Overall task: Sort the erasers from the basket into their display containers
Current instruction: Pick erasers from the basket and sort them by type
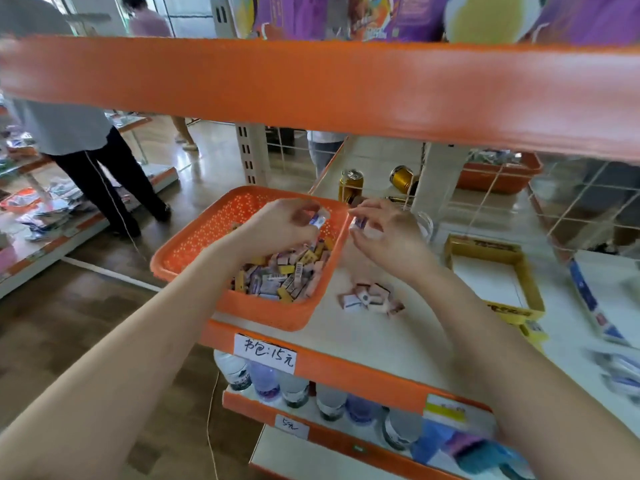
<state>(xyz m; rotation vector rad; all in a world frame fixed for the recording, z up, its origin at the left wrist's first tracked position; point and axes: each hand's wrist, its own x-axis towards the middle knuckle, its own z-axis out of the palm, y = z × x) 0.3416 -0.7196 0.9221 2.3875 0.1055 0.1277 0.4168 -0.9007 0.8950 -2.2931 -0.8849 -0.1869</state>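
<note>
Nearest are two bare forearms, the left forearm (pixel 138 348) and the right forearm (pixel 491 334). Both reach forward over one white shelf with an orange front edge (pixel 374 344).

The left hand (pixel 277 226) is above one orange perforated plastic basket (pixel 194 237). Its fingers (pixel 304 207) are curled and pinch one small white-and-blue wrapped eraser (pixel 318 220). The right hand (pixel 391 237) is just beside the right rim of the basket. Its thumb and fingers pinch one small white-and-purple eraser (pixel 358 223). The two hands are near each other but do not touch.

The basket stands at the left end of the shelf. Its near right corner holds a heap of small wrapped erasers (pixel 287 277), yellow, pink and white, too many to count. One small pile of loose erasers (pixel 370 299) lies on the shelf just right of the basket, below the right wrist. I count about seven there, but they are blurred.

Further right is one open yellow cardboard display box (pixel 535 289), and beyond it one white-and-blue box (pixel 588 303), seen only in part. Behind the hands are two gold metal cans, one upright can (pixel 350 184) and one tilted can (pixel 401 177). One white handwritten price label (pixel 265 349) is on the orange edge. Below it stands a row of clear plastic bottles (pixel 294 389), roughly six.
</note>
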